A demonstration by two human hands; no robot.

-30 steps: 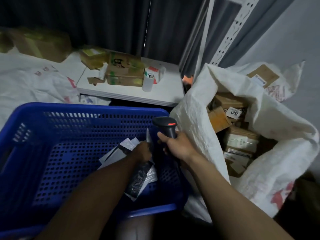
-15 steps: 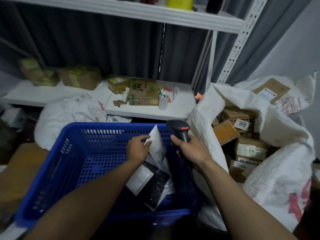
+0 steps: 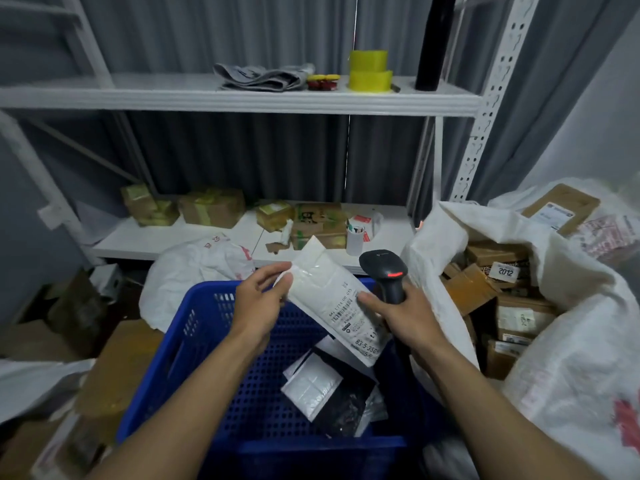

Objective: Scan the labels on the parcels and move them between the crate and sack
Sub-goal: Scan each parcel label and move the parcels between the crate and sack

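Left hand [image 3: 258,306] pinches one parcel [image 3: 325,292], right hand [image 3: 403,313] grips one scanner [image 3: 382,268]; perhaps three below.

Both forearms bare, reaching forward from the bottom of view, converging slightly. On the left grip [image 3: 261,303] the palm is turned inward, thumb and fingers pinching the white parcel [image 3: 325,289] by its left edge. The right grip [image 3: 407,315] is wrapped round the scanner [image 3: 386,275] handle, one finger extended onto the parcel's right edge.
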